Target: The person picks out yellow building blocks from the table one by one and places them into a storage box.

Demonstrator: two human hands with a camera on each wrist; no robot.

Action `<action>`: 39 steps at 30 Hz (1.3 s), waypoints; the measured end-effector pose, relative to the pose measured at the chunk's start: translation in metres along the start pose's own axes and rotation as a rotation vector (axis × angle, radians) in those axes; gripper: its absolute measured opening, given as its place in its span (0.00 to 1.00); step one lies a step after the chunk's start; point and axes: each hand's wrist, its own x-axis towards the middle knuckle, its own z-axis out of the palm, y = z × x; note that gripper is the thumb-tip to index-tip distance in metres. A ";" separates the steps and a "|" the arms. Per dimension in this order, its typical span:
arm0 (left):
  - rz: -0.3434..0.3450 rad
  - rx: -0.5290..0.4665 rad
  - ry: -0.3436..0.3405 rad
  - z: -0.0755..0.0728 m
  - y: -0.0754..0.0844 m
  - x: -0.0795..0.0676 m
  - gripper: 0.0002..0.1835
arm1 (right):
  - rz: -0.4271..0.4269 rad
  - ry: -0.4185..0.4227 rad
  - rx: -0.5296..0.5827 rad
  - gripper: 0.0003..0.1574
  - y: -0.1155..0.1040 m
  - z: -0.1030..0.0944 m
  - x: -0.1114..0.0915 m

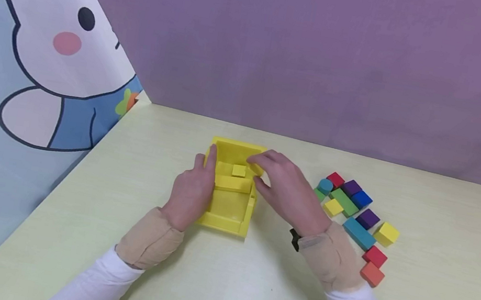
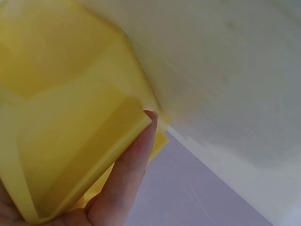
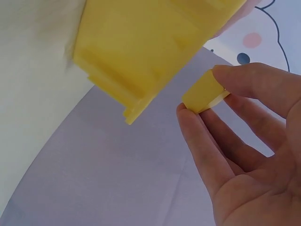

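A yellow box (image 1: 224,224) stands on the table, open at the top. My left hand (image 1: 194,192) holds its left wall; one finger (image 2: 129,174) lies along the rim in the left wrist view, and the thumb is hard to make out. Over the box's right wall, my right hand (image 1: 288,192) pinches a small yellow block (image 3: 203,92) between thumb and fingertips. Inside the box's far part lies a small yellow cube (image 1: 239,171). A yellow bar (image 1: 232,184) crosses the middle of the box.
Loose coloured blocks lie to the right, among them a teal bar (image 1: 358,233), a green bar (image 1: 343,203), a yellow cube (image 1: 386,234) and a red block (image 1: 375,256). My right forearm passes close beside them. A purple cloth (image 1: 307,65) hangs behind the table (image 1: 221,295).
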 end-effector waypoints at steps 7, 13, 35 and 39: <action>-0.010 0.003 -0.017 -0.001 0.001 0.001 0.34 | -0.002 -0.014 0.004 0.22 -0.002 0.001 0.004; -0.006 0.023 -0.016 -0.001 0.001 0.000 0.34 | -0.022 -0.025 0.002 0.21 0.000 0.006 0.006; 0.010 0.034 0.000 0.000 0.000 0.000 0.33 | -0.091 -0.081 -0.002 0.18 0.006 0.022 0.020; 0.001 0.030 -0.022 -0.001 0.000 0.001 0.33 | -0.102 -0.123 -0.026 0.19 0.006 0.024 0.023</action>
